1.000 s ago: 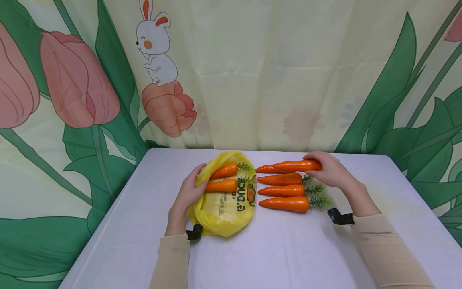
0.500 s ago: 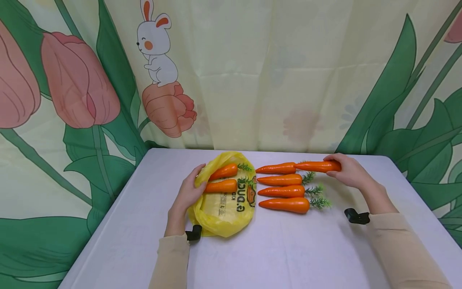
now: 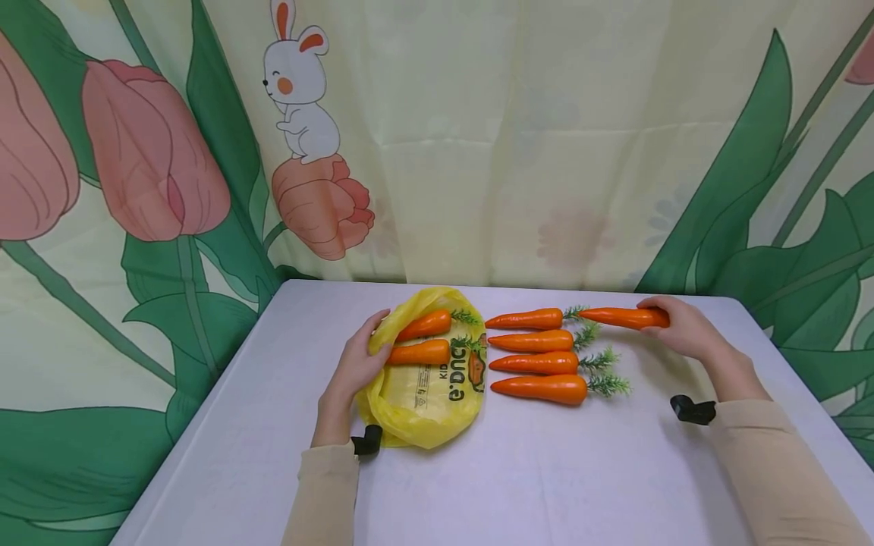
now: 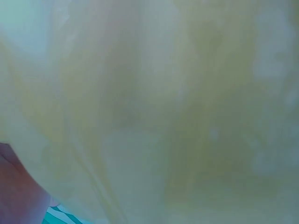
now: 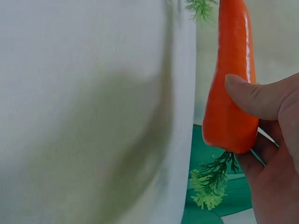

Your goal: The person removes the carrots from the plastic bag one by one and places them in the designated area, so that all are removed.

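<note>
My left hand (image 3: 359,358) grips the left rim of a yellow plastic bag (image 3: 423,432), its thumb over the edge. Inside the spread mouth lie two orange carrots (image 3: 422,352) with green tops; the bag's film fills most of the left wrist view. To the right, my right hand (image 3: 690,326) holds another carrot (image 5: 233,88) by its thick end, thumb on one side and fingers behind. Its tip points left, close to the leafy top of the farthest carrot (image 3: 526,319) in a row. Below its thick end a green tuft (image 5: 212,182) hangs in the right wrist view.
Several carrots (image 3: 539,388) lie parallel between the bag and my right hand, tips toward the bag. All are on a white-covered table (image 3: 519,478). A curtain (image 3: 451,136) printed with tulips and a rabbit hangs behind the far edge.
My right hand has moved right with its carrot, away from the bag, uncovering the farthest carrot of the row and its leafy top. My left hand and the bag have stayed put.
</note>
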Demonstrator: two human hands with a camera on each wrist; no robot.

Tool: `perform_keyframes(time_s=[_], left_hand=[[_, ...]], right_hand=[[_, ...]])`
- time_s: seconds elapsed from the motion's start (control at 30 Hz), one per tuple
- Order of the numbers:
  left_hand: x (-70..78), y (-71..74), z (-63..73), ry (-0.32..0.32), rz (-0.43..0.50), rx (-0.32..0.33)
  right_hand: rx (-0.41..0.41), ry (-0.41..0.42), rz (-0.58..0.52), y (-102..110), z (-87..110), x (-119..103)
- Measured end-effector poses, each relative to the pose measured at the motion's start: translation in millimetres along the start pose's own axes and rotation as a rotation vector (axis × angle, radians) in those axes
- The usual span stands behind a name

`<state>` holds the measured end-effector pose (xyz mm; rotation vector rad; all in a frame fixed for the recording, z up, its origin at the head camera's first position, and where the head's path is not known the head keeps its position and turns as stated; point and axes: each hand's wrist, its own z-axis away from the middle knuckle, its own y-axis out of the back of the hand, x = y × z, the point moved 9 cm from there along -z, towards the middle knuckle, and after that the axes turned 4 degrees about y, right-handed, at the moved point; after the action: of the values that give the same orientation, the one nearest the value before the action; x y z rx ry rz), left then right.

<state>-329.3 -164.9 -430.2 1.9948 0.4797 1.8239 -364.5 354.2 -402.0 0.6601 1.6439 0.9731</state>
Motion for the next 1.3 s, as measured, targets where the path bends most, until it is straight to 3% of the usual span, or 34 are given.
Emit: perform_keyframes(time_s=[0.63, 0.9, 1.3], left_hand=[[-0.9, 0.9, 0.1, 0.013, -0.023, 0.002], [-3.4, 2.5, -0.4, 0.035, -0.025, 0.008], [1.2, 4.2, 0.2, -0.016, -0.018, 0.011]], right_hand=[[-0.121, -0.131, 0.006, -15, 5.1, 44], [-0.126, -0.123, 0.005, -16, -0.4, 42], [-0.128, -0.109, 0.017, -13, -4.9, 41]])
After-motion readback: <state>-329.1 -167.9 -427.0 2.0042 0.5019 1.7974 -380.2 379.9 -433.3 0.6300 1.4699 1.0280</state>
